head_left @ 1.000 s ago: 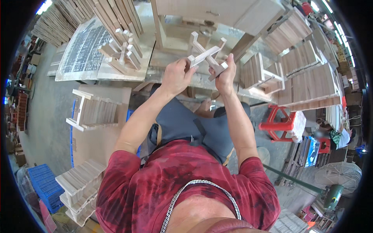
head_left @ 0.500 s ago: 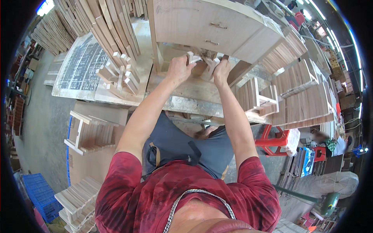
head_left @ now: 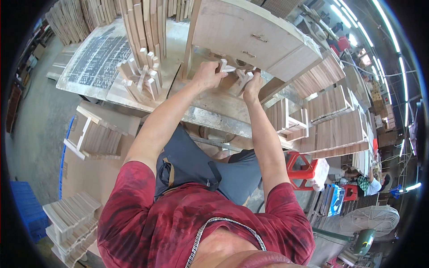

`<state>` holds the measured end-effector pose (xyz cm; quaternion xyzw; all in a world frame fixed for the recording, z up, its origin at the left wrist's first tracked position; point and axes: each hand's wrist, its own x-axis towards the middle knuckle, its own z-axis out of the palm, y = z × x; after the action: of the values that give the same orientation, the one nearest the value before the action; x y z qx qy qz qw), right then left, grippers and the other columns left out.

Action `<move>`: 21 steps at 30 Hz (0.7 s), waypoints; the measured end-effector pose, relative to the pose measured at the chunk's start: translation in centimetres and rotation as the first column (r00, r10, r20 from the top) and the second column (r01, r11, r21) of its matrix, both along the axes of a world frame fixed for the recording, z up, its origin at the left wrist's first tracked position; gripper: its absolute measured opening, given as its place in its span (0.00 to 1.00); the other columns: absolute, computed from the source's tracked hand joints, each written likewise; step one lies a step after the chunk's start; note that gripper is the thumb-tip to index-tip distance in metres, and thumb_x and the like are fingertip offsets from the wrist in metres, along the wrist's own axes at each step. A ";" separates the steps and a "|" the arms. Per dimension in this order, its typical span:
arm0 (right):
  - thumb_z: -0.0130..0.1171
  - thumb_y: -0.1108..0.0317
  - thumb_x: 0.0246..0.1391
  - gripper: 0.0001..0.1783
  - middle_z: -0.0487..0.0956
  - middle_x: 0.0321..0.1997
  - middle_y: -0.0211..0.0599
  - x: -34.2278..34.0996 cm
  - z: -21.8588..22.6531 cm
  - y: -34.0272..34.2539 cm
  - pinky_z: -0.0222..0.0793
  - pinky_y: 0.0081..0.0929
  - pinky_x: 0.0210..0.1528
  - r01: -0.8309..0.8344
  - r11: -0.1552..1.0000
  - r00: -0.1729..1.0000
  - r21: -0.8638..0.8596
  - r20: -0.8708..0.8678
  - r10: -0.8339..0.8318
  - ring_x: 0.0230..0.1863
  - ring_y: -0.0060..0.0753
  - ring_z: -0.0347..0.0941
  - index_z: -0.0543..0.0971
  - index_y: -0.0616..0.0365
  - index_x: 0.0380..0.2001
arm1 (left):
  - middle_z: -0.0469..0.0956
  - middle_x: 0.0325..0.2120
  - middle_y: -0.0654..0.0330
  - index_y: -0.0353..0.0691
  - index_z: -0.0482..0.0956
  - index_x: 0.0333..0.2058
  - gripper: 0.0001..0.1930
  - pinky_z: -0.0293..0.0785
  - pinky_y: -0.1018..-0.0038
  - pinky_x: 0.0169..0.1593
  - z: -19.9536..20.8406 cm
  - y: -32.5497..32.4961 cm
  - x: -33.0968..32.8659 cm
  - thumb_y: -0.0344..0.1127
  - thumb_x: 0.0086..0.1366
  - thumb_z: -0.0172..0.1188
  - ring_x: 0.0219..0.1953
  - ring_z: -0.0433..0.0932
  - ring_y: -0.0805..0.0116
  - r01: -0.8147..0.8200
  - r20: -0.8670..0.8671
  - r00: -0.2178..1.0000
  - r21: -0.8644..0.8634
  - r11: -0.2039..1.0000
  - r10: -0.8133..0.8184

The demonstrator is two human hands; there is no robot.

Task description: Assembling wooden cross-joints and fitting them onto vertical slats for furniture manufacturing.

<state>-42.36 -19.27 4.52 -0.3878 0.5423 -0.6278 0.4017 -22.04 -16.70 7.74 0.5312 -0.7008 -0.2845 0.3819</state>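
Observation:
Both arms reach forward under a pale wooden cabinet-like housing (head_left: 243, 31) with two small metal handles on its front. Fingers closed, my left hand (head_left: 208, 76) grips a light wooden piece (head_left: 222, 65) with squared ends. My right hand (head_left: 253, 85) is closed on another part of light wood (head_left: 244, 83), just to the right. Whether these are one joined wooden piece or two, I cannot tell. Behind them, in the shaded opening, is a round dark part (head_left: 241, 63) that is partly hidden. Below the hands runs the worn wooden worktable (head_left: 216, 119).
Left of the housing, cross-jointed wooden pieces (head_left: 142, 79) stand by tall upright wooden strips (head_left: 145, 27). Stacks of slatted wood (head_left: 333, 129) fill the right side, with a red stool (head_left: 300, 171) below. More stacked frames (head_left: 98, 136) lie on cardboard at left. A fan (head_left: 368, 221) stands lower right.
The whole view has shifted and turned slightly. Both hands keep their grip under the housing, and the wood has barely moved.

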 end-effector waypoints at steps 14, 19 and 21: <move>0.66 0.77 0.41 0.32 0.74 0.57 0.45 -2.0 8.9 18.1 0.75 0.42 0.47 -0.775 0.589 0.054 -0.230 -0.953 -0.300 0.46 0.51 0.74 0.81 0.46 0.54 | 0.83 0.30 0.54 0.29 0.78 0.44 0.15 0.85 0.71 0.29 4.7 16.0 10.6 0.35 0.65 0.66 0.31 0.86 0.61 0.492 -0.662 0.742 0.435 0.754 -0.102; 0.69 0.77 0.43 0.23 0.81 0.47 0.46 3.9 9.8 15.8 0.74 0.41 0.42 -0.791 0.468 0.387 -0.393 -0.915 -0.115 0.41 0.50 0.77 0.83 0.55 0.47 | 0.82 0.28 0.56 0.31 0.78 0.43 0.19 0.82 0.72 0.31 4.4 18.0 16.6 0.46 0.73 0.59 0.27 0.83 0.67 0.285 -0.832 0.539 0.325 0.902 0.129; 0.68 0.77 0.49 0.17 0.82 0.46 0.47 6.7 10.8 13.7 0.76 0.42 0.42 -0.805 0.448 0.380 -0.388 -0.918 -0.113 0.41 0.48 0.78 0.82 0.60 0.45 | 0.82 0.35 0.53 0.29 0.77 0.46 0.24 0.82 0.70 0.35 2.4 18.4 18.8 0.48 0.66 0.68 0.32 0.83 0.66 -0.036 -0.700 0.682 0.259 0.965 0.213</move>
<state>-35.64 -5.53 15.33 -0.9013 0.1872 -0.3905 -0.0137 -3.22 1.74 10.16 0.4625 -0.4192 -0.5207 0.5824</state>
